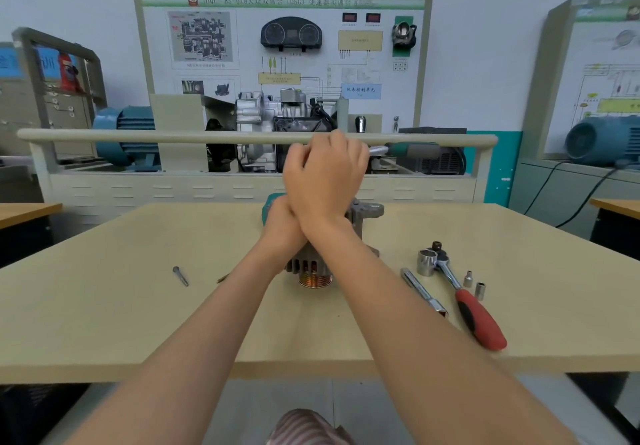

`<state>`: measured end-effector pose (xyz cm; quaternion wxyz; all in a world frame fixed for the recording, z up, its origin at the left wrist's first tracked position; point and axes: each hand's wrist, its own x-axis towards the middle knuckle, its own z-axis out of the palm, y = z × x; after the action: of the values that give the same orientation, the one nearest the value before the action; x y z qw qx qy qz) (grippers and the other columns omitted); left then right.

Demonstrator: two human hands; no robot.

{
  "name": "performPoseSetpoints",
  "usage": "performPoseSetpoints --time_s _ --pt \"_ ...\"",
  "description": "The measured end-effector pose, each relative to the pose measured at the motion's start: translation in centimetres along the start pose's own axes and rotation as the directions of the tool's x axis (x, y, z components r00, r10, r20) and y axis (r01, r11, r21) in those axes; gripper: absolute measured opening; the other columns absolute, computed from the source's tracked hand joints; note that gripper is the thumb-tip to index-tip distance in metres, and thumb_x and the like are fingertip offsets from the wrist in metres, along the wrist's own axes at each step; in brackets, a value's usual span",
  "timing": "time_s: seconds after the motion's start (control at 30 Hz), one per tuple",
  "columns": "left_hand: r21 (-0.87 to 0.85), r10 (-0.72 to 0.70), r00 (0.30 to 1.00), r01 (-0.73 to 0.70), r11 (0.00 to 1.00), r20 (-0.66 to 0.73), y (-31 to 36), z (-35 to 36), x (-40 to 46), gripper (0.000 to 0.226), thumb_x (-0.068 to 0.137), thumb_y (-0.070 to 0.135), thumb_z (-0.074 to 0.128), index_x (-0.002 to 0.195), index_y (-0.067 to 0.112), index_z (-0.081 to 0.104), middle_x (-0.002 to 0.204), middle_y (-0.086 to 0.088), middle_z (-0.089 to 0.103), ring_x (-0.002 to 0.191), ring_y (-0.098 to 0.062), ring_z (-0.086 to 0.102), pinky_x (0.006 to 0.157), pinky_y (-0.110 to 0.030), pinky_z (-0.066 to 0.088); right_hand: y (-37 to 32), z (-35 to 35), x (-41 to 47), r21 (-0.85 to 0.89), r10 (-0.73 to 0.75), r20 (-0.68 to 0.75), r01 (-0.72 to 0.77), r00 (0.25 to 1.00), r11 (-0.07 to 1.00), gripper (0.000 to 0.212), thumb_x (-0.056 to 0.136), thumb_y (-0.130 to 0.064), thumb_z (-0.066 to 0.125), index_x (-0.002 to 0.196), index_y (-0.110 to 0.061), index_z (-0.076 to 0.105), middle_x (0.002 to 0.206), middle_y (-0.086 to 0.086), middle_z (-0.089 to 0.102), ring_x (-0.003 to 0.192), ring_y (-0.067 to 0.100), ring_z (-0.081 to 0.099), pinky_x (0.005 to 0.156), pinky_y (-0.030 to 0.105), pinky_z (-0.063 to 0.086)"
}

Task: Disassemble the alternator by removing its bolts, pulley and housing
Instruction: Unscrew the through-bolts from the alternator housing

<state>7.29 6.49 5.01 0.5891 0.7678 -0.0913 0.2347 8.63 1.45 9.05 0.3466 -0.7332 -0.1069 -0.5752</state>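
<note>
Forearms cross over the alternator (313, 264) mid-worktop (138, 306): left hand (282, 223) steadies it, right hand (325, 174) grips a tool (teal handle (401, 148)). Best practice: brace firmly, turn squarely.

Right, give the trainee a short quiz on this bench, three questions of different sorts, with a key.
1. True or false: the red-handled ratchet lies on the table to the right of the alternator.
2. The alternator's copper-coloured pulley faces: A) the person, B) the far wall, C) straight up.
3. Fill in: ___ small sockets stand just right of the ratchet's shaft.

Key: 1 true; 2 A; 3 two.
</note>
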Motion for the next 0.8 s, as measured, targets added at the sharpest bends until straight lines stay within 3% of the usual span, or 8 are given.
performPoseSetpoints --time_s 0.13,0.27,0.33,0.4,0.47,0.57,0.63,0.8 --pt "0.051 0.004 0.999 -0.007 0.999 0.042 0.7 0.4 -0.1 0.012 0.092 0.012 0.054 0.087 0.015 0.064 0.086 -0.006 0.068 0.085 -0.018 0.061 0.073 -0.030 0.048 0.0 -0.1 2.6 0.416 0.133 0.288 -0.250 0.948 0.874 0.050 0.092 -0.018 0.045 0.042 -0.017 0.036 0.042 -0.008 0.034 0.050 0.014 0.035 0.063 0.027 0.037" --pt "0.041 -0.020 0.991 0.015 0.999 0.130 1.0 0.1 0.0 0.018 0.095 0.025 0.053 0.104 0.022 0.068 0.098 0.001 0.072 0.098 -0.017 0.065 0.088 -0.036 0.050 1.1 -0.2 4.7 0.636 0.220 0.667 -0.698 0.712 0.328 0.055 0.095 -0.015 0.034 0.041 -0.014 0.033 0.036 -0.001 0.036 0.042 0.013 0.037 0.056 0.023 0.045" --pt "0.026 -0.012 0.991 0.008 1.000 0.133 1.1 -0.1 -0.1 0.022 0.095 0.025 0.053 0.110 0.018 0.068 0.101 0.001 0.072 0.098 -0.016 0.066 0.088 -0.034 0.049 1.4 -0.1 4.6 0.656 0.217 0.689 -0.722 0.691 0.218 0.059 0.095 -0.015 0.033 0.036 -0.014 0.034 0.036 0.000 0.038 0.041 0.012 0.039 0.061 0.024 0.045" --pt "0.018 0.005 0.994 -0.007 1.000 0.110 1.0 0.0 -0.3 0.023 0.095 0.021 0.054 0.112 0.014 0.067 0.101 -0.001 0.072 0.097 -0.016 0.065 0.085 -0.030 0.050 1.2 0.0 3.9 0.682 0.265 0.609 -0.664 0.748 0.306 0.057 0.095 -0.013 0.033 0.038 -0.014 0.038 0.040 -0.001 0.040 0.042 0.009 0.041 0.063 0.024 0.045" --pt "0.027 0.011 0.997 -0.013 1.000 0.082 0.8 0.0 -0.4 0.014 0.094 0.013 0.054 0.094 0.013 0.068 0.085 0.001 0.070 0.081 -0.012 0.063 0.069 -0.018 0.049 0.8 -0.1 2.4 0.663 0.258 0.390 -0.464 0.884 0.588 0.048 0.095 -0.014 0.036 0.048 -0.011 0.044 0.048 -0.003 0.041 0.049 0.008 0.041 0.061 0.019 0.040" --pt "0.024 -0.021 1.000 0.021 0.999 0.023 0.6 0.0 -0.3 0.027 0.095 0.003 0.048 0.074 0.018 0.053 0.070 0.001 0.056 0.064 -0.006 0.050 0.044 -0.005 0.038 0.7 0.1 0.0 0.172 0.004 0.044 -0.012 0.999 0.985 0.020 0.085 -0.020 0.045 0.069 -0.011 0.052 0.070 -0.001 0.047 0.075 0.015 0.043 0.081 0.025 0.035" --pt "0.006 -0.038 0.999 0.038 0.999 0.012 0.7 0.1 -0.3 0.028 0.096 0.001 0.045 0.073 0.016 0.050 0.070 -0.001 0.052 0.061 -0.007 0.045 0.041 -0.006 0.036 0.7 0.0 -0.5 -0.046 -0.011 -0.024 0.010 1.000 0.999 0.018 0.080 -0.022 0.047 0.078 -0.009 0.059 0.082 0.004 0.053 0.085 0.021 0.044 0.093 0.033 0.032" --pt "0.042 -0.007 1.000 0.007 0.999 0.002 0.8 0.4 -0.6 0.024 0.095 0.003 0.049 0.074 0.013 0.051 0.070 -0.001 0.053 0.062 -0.006 0.046 0.045 -0.008 0.037 0.7 -0.7 -0.1 0.050 -0.004 0.024 0.003 1.000 0.999 0.018 0.081 -0.018 0.047 0.078 -0.006 0.059 0.084 0.006 0.053 0.087 0.024 0.044 0.094 0.032 0.029"
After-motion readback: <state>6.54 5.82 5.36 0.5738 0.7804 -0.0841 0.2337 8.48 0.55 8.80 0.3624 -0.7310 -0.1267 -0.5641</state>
